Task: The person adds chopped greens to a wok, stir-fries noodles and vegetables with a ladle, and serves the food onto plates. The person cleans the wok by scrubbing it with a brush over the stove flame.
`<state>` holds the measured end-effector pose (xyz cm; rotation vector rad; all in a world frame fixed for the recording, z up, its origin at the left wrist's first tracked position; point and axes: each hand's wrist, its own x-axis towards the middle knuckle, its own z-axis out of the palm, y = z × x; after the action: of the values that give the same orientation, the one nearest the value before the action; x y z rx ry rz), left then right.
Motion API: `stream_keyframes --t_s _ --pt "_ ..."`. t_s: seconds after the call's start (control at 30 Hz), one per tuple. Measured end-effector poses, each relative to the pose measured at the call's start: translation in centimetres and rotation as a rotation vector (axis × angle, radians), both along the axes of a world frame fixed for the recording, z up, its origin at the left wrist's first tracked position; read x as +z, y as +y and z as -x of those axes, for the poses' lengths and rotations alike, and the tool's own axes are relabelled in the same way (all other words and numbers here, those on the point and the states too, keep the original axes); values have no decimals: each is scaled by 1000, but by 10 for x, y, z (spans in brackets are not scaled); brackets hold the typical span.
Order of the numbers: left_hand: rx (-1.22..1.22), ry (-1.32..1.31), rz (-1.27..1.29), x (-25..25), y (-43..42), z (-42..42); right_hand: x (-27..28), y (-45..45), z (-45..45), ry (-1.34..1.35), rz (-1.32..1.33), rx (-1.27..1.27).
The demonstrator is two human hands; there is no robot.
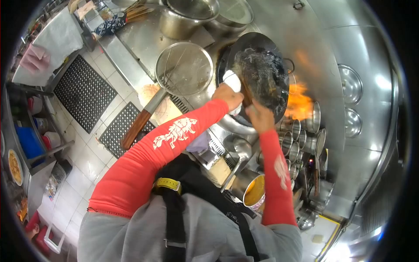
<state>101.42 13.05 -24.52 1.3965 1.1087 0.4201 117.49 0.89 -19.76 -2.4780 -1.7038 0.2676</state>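
A black wok (253, 48) stands tilted over the burner, with shiny wet or steaming streaks on its dark inside. My left hand (228, 96) is closed on a white cloth (231, 81) at the wok's near left rim. Inside the wok's lower part, my right hand (260, 115) is closed round a brown wooden handle (247, 94); the tool's far end is blurred. Orange flames (299, 101) rise at the wok's right side.
Left of the wok lies a round mesh strainer (184, 68) with a wooden handle. A ladle (239, 150) and a pot of orange liquid (254, 190) are near my body. Steel pots (181, 26) stand beyond; several small containers (293, 144) are at the right.
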Motion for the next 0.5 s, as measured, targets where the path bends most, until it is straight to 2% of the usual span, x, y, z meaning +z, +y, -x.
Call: stream_keyframes --t_s 0.03,0.1,0.17,0.2,0.23,0.3,0.33,0.37,0.4,0.43,0.5 --pt "11 -13 14 0 0 0 16 -24 5 -2 20 86" --pt "31 -24 39 3 -1 1 46 -55 -33 -92 248 156" --pt "47 35 7 8 -3 0 79 -37 -70 -320 539 102" --pt "60 31 18 14 -2 4 64 -30 -128 -534 541 219" --pt "66 27 24 17 -3 5 46 -10 -181 -771 536 201" --pt "43 69 30 10 -7 3 29 42 -211 -560 517 -82" --pt "27 82 14 8 -2 1 21 49 -185 -500 322 -129" --pt "-11 37 10 1 1 -1 11 44 -160 -478 235 -4" --pt "-27 45 -24 4 3 0 9 29 -128 -420 195 -11" --pt "-42 55 -62 8 6 2 15 20 -101 -481 361 2" --pt "-72 85 -58 2 13 -1 24 -11 -107 -464 308 82"
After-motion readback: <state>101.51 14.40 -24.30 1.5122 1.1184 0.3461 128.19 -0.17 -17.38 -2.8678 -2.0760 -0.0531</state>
